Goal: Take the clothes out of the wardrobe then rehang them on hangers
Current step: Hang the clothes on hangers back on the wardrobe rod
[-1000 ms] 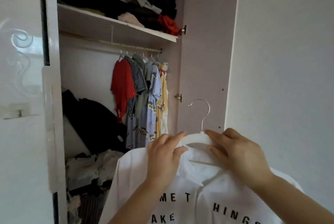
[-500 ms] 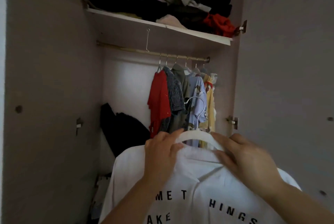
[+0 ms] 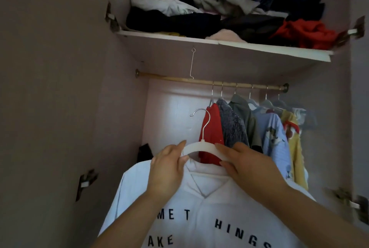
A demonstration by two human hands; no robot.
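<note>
A home: the inside of a domestic wardrobe (image 3: 169, 107) w/ pinkish panels. At 12 o'clock, a shelf (image 3: 219, 44) w/ loose piles of folded & crumpled clothes (image 3: 219, 1). Under it, centre to 2 o'clock, a rail (image 3: 199, 81) w/ hung garments (image 3: 239, 127): red, grey, olive, blue print, yellow, i.e. everyday wear. Door hinges (image 3: 86, 179) at approx. 8, 10, 2 & 4 o'clock. At 6 o'clock, a white printed shirt (image 3: 199, 203) on a white hanger (image 3: 201, 146).

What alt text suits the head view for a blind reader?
A left hand and right hand hold a white hanger carrying a white printed shirt below the wardrobe rail, its hook not yet on. Other garments hang at the rail's right; piled clothes fill the shelf above.
</note>
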